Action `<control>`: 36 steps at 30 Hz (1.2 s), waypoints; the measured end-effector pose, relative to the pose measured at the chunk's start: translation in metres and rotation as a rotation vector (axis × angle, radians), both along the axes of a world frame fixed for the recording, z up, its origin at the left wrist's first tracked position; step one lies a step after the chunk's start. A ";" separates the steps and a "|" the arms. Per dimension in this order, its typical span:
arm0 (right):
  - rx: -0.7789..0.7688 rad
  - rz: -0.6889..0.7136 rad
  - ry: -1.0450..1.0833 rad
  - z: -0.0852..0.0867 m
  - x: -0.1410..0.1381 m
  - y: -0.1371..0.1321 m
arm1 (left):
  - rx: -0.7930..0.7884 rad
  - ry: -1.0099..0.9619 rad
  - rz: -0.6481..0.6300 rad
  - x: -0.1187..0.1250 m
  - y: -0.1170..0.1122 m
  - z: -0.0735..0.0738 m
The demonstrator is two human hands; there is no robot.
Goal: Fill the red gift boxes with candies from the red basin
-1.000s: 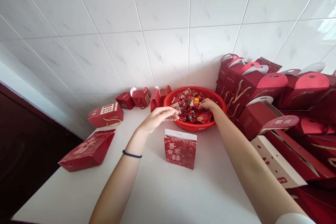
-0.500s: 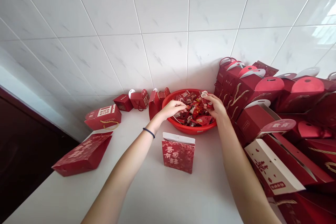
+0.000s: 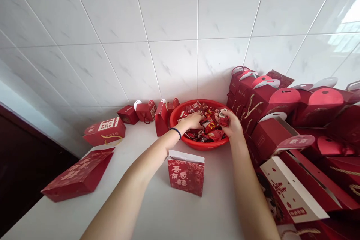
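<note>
The right hand is curled closed around wrapped packets over the right side of the red bowl; the left hand reaches into the loose packets, its grip hidden. Plenty remain there, so gathering seems only partly done. Nearer, the printed box stands upright, flap raised, contents out of sight. Stacked boxes fill the right.

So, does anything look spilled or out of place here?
Nothing looks spilled; the small packets are in the red basin or the right hand. One oddity: the far-left box lies down, while the middle box stands upright.
</note>
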State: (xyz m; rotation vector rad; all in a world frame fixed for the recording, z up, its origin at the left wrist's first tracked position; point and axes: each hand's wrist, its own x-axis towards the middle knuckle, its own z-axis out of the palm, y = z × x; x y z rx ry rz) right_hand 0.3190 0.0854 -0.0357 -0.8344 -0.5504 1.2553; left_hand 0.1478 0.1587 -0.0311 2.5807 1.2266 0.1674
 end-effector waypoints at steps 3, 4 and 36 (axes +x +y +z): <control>0.012 -0.008 0.007 -0.003 0.001 0.002 | 0.011 0.067 0.041 0.010 0.000 -0.003; 0.013 -0.013 0.015 -0.004 0.002 0.002 | 0.012 0.073 0.052 0.012 0.000 -0.004; 0.006 -0.055 0.070 -0.007 0.003 0.013 | -0.580 -0.895 -0.092 0.016 0.002 0.023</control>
